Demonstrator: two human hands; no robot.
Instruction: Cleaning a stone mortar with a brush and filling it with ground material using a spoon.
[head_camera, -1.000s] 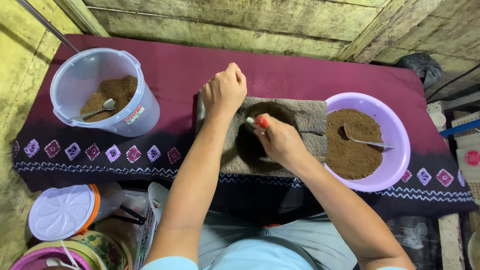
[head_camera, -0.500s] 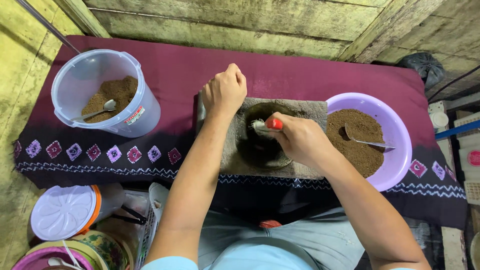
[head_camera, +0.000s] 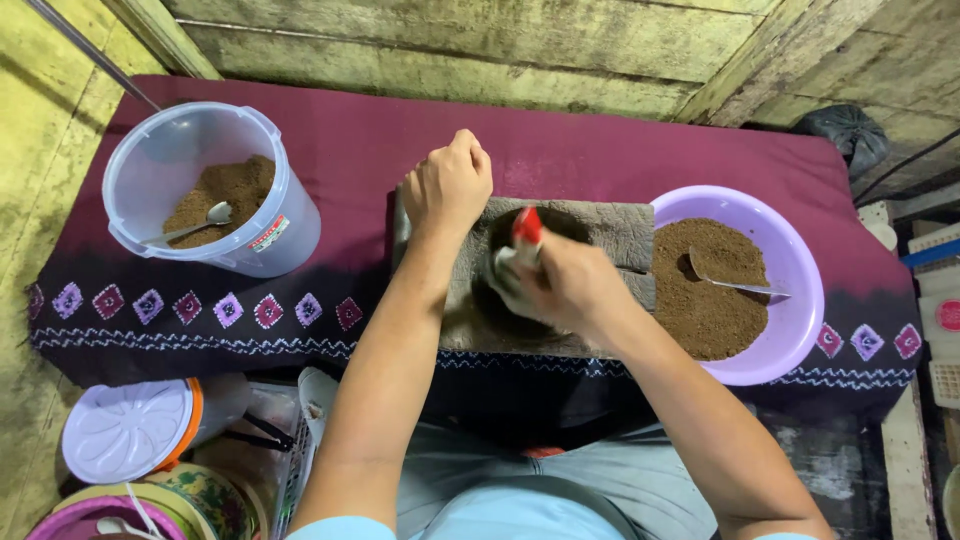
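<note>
Right fingers: your right hand (head_camera: 570, 285) is curled tight around a small tool with a red tip (head_camera: 527, 225); what kind of tool it is cannot be made out.
Tool position: the red tip points to the far side, over the dark round hollow (head_camera: 520, 270) in the grey stone slab (head_camera: 620, 235).
Left fingers: your left hand (head_camera: 450, 185) is balled into a loose fist, knuckles up, resting on the far left corner of the slab; whether anything is inside the fist cannot be told.
Slab: sits at the middle of the maroon cloth (head_camera: 350, 150), between the two hands' forearms, just left of the purple bowl.
Purple bowl (head_camera: 800, 300): right of the slab, touching or almost touching it; holds brown powder (head_camera: 710, 290) with a metal spoon (head_camera: 735, 283) lying across it.
Clear tub (head_camera: 285, 235): far left on the cloth, well apart from the slab; brown powder in the bottom and a second spoon (head_camera: 195, 225) inside.
Cloth edge: a patterned border of diamond shapes (head_camera: 190, 305) runs along the near side.
Floor, near left: a white lid with an orange rim (head_camera: 125, 430), beside other coloured containers (head_camera: 150, 505) partly cut off.
</note>
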